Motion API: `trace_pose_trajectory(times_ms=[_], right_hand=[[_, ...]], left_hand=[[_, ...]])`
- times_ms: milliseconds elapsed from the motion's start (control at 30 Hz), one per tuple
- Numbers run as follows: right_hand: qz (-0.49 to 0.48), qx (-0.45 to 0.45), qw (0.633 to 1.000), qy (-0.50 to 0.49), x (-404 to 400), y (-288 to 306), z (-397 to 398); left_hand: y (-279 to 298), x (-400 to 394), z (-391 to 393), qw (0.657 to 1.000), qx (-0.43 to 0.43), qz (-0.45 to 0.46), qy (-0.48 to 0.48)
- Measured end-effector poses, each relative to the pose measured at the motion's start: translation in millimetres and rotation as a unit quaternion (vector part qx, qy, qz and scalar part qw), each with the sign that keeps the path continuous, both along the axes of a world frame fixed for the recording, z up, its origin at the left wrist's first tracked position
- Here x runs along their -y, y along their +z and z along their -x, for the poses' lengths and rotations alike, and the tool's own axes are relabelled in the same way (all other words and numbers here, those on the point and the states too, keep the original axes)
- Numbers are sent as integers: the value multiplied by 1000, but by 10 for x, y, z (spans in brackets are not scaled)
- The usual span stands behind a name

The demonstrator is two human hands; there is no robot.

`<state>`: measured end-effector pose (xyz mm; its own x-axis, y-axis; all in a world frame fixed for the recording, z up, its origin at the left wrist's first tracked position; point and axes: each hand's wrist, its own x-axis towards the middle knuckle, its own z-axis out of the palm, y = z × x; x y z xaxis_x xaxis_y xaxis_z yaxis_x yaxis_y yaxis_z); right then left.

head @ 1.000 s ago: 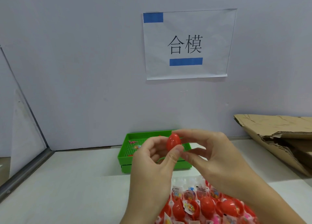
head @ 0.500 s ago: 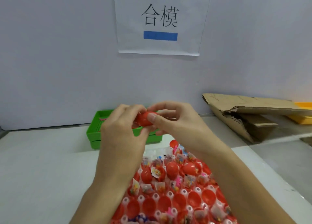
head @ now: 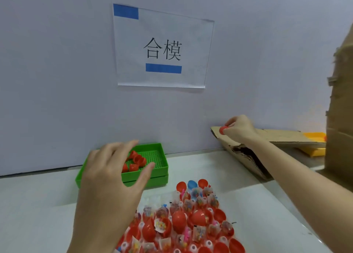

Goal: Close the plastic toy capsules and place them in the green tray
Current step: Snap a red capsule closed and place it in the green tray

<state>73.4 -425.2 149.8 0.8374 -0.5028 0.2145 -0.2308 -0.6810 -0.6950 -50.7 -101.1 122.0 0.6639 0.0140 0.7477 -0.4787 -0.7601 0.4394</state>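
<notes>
Your hands have parted: right hand [head: 241, 127] pinches a red capsule [head: 223, 129] far right; left hand [head: 112, 168], spread and empty, hovers at the tray [head: 162, 153]. Capsule isn't delivered yet.

Two hands [head: 107, 176] [head: 239, 127], one green tray [head: 162, 168], one paper sign [head: 162, 48] above the tray, one blue capsule half [head: 192, 184].

Red capsules [head: 136, 162] — inside green tray [head: 161, 168].

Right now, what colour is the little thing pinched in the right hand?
Red. The capsule in the right hand shows best in the head view, over the cardboard.
</notes>
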Motion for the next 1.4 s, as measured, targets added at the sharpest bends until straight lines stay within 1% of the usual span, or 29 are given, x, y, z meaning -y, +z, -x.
trace_pose_trajectory(times_ms=[100, 167, 300, 400, 467, 567, 667, 733, 800, 900, 967, 1267, 1333, 1400], right_hand=[[9, -56, 998, -29, 255, -46, -104], [5, -70, 997, -34, 351, -45, -132], [17, -48, 998, -46, 384, -56, -82], [44, -29, 998, -26, 302, -87, 45], [79, 2, 997, -6, 171, -98, 155], [114, 63, 989, 68, -144, -89, 375], [74, 67, 972, 212, -550, -79, 639], [26, 42, 952, 302, -824, -132, 782], [-1, -1, 932, 361, -1051, -232, 846], [28, -63, 913, 403, -1203, -409, 861], [41, -75, 911, 403, -1173, -501, 864], [48, -55, 942, 328, -740, -583, 760], [69, -58, 945, 315, -734, -619, 735], [105, -71, 940, 317, -761, -636, 683]], left_hand=[[-1, 6, -10, 1000, 4, 2, 7], [-2, -5, -12, 1000, -2, 1, 10], [0, -30, -14, 999, -33, 6, 2], [-5, -40, -2, 999, -37, 12, -11], [-10, -49, -6, 999, -36, 14, -20], [-2, -60, -9, 998, -42, 26, -42], [-23, -113, -43, 994, -90, 21, -65], [-50, -184, -79, 989, -126, 4, -74], [-69, -272, -114, 984, -159, -26, -77], [-94, -381, -157, 974, -199, -60, -86], [-114, -408, -176, 970, -213, -67, -94], [-207, -348, -212, 965, -220, -80, -117], [-216, -331, -216, 964, -223, -88, -117], [-226, -315, -227, 964, -222, -92, -117]])
